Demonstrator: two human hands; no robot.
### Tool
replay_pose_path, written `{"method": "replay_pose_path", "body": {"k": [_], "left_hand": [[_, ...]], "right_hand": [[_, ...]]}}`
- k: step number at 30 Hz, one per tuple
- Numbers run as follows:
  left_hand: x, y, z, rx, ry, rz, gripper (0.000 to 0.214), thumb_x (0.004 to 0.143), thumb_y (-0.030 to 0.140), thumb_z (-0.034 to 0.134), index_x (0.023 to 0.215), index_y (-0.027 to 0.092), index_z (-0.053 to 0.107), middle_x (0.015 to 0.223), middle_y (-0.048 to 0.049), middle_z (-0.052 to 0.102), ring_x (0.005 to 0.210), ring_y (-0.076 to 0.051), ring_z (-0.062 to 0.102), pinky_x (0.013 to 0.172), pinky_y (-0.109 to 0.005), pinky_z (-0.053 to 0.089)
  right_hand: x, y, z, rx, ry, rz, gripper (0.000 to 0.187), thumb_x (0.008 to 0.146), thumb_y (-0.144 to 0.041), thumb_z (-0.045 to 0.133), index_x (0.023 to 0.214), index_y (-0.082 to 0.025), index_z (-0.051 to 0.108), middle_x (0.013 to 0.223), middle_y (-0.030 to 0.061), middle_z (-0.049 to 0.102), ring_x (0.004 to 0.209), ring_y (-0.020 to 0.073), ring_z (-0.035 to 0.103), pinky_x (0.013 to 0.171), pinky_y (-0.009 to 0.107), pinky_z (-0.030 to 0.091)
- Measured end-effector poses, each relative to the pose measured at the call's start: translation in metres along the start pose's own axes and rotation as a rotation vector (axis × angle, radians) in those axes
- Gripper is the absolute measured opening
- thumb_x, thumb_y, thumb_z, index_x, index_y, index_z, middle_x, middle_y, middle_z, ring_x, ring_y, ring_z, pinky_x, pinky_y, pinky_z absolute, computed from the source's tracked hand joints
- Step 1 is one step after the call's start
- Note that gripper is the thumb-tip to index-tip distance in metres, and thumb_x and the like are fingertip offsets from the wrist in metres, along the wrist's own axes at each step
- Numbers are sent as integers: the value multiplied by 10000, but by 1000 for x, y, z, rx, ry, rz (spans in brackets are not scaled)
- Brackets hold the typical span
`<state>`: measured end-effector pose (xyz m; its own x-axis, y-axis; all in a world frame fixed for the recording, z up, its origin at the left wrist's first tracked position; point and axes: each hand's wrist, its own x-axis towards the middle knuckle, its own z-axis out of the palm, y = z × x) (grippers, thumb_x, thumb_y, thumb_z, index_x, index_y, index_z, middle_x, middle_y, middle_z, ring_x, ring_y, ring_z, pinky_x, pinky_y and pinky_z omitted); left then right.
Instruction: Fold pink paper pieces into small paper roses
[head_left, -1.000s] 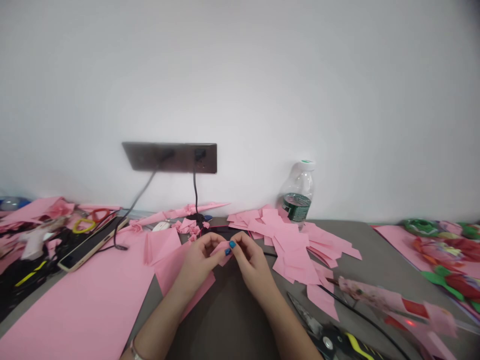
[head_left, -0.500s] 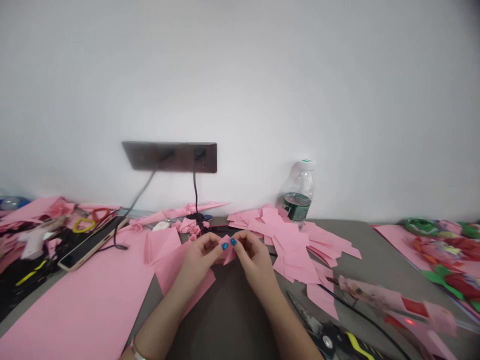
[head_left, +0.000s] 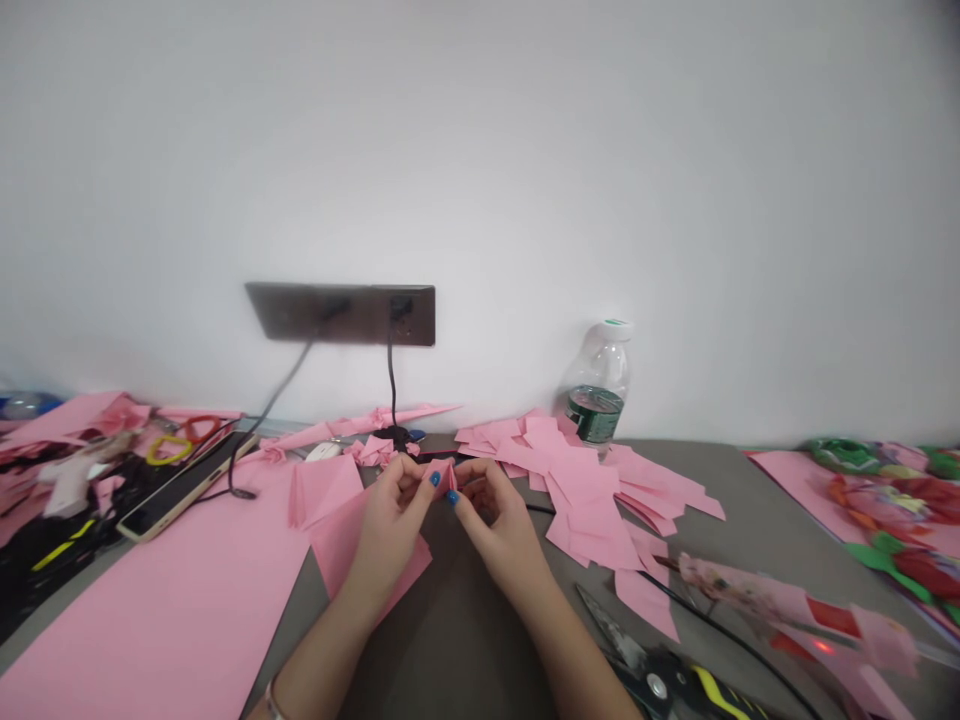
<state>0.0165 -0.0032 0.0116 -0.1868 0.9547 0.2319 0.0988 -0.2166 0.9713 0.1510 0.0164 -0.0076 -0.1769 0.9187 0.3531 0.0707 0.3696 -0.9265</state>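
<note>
A small folded piece of pink paper [head_left: 444, 477] is pinched between both sets of fingertips, above the grey table. My left hand [head_left: 392, 510] is closed on its left side, thumb and fingers pressed together. On the other side my right hand [head_left: 491, 508] grips the paper's right edge, with its thumb low on the fold. Much of the paper is hidden behind the fingers. Beneath the left forearm lie larger pink sheets [head_left: 337, 545]. Cut pink pieces [head_left: 585, 490] are heaped to the right of my right hand.
A plastic bottle [head_left: 600, 390] stands against the wall. Pliers-like cutters [head_left: 652, 675] and a paper-wrapped tool with a red light [head_left: 780, 600] lie at right, near red and green paper flowers [head_left: 892, 500]. At left are a phone [head_left: 187, 485], scissors [head_left: 169, 450] and a cable [head_left: 281, 380].
The pink paper is folded more narrowly and now shows a pointed crease. My right thumb has shifted left and slightly down, and the left thumb has moved left and up.
</note>
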Motion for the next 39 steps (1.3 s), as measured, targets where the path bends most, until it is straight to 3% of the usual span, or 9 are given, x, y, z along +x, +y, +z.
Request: {"method": "replay_pose_path", "body": {"k": [10,16,21,26,28,30,33,39], "left_hand": [[0,7,-1,24,31,21,188,833,346,628,749,208,532,697,18,598,703,-153,607,652,-237,464],[1,4,-3,73,41,-33,159,827,351,618,861,202,574,767,11,610,600,-120,544,532,-213,444],[3,2,-6,61,75,-55,194,813,377,633,825,196,564,793,18,600,517,-83,462,481,-202,406],[5,1,-7,30,65,-73,226,806,403,642,798,192,561,749,20,587,548,-96,483,496,-203,421],[6,1,-7,12,69,-82,249,793,424,651,794,190,565,713,25,572,542,-100,482,482,-202,419],[6,0,-7,-3,82,-87,270,776,444,664,791,191,569,685,32,552,539,-104,481,464,-199,416],[6,1,-7,1,96,-96,280,756,453,676,785,194,573,673,40,536,528,-104,474,442,-195,406],[5,3,-6,26,44,-75,226,771,407,655,775,194,580,656,30,585,549,-120,524,471,-205,415]], "right_hand": [[2,3,-2,193,-14,46,81,822,-231,539,901,-212,540,859,32,611,727,161,601,655,278,473],[1,0,-1,47,-45,-69,82,780,-130,509,766,-210,521,825,22,564,701,147,535,585,253,405],[0,-6,-3,-33,-84,-94,136,777,-100,506,816,-205,583,847,25,576,680,143,534,569,259,383],[-3,-10,-5,-24,-149,-134,83,856,-151,526,861,-210,584,869,36,574,749,163,533,631,276,405],[-3,-12,-5,-27,-182,-133,49,849,-188,582,891,-213,575,889,32,566,738,160,522,642,278,409],[-4,-13,-5,-54,-200,-130,155,792,-179,664,900,-220,561,892,19,552,732,155,507,651,272,412],[-4,-15,-4,-99,-203,-154,241,726,-111,709,862,-227,547,896,8,536,759,156,500,668,261,421],[-2,-11,-4,-83,-149,-176,130,793,-86,610,790,-216,599,887,30,537,750,158,517,669,272,438]]}}
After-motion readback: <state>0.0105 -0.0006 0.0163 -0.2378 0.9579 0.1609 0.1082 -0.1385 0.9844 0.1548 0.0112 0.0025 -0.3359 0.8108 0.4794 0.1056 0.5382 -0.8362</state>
